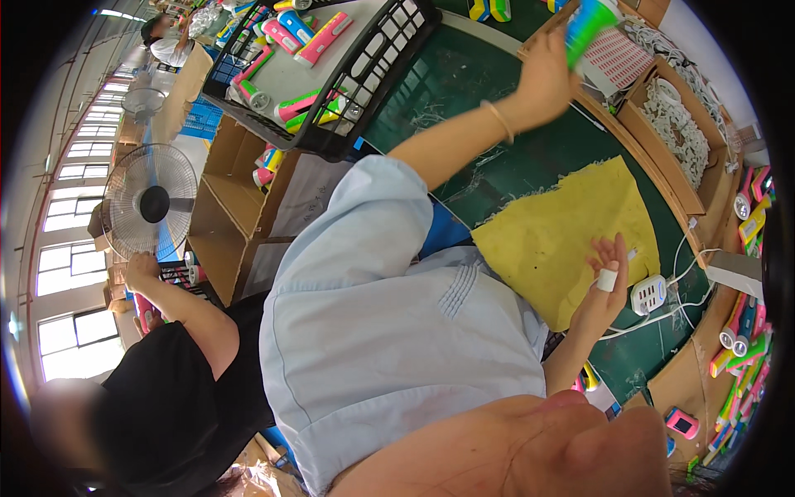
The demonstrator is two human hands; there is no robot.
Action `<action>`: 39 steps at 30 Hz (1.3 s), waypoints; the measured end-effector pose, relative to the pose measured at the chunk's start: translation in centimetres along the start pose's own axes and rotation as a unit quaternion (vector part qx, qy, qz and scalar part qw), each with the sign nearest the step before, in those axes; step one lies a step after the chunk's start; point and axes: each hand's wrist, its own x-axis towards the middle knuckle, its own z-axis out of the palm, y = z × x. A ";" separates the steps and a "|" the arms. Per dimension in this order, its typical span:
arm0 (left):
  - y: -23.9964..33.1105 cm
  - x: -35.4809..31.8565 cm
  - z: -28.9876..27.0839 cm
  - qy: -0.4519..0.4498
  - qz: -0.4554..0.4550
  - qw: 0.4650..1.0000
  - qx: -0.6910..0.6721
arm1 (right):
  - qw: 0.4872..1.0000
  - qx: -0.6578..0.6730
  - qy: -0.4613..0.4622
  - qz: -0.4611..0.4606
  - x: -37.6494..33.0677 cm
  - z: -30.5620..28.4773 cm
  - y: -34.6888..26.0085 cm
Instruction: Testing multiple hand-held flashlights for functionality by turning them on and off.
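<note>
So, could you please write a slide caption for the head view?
Left hand gripping a green-and-blue flashlight, right hand open by yellow cloth.

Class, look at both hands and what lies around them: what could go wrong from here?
The green-and-blue torch is raised in the left hand, so it might drop if the grip loosens.

The right hand, open over the yellow cloth, is close to the white multi-port block and could knock it.

Loose white cables beside that block might snag a hand.
</note>
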 end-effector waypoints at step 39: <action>13.9 -5.8 -4.2 -0.349 -0.458 0.650 -0.497 | 0.995 0.080 -0.012 0.066 -3.6 -3.5 2.9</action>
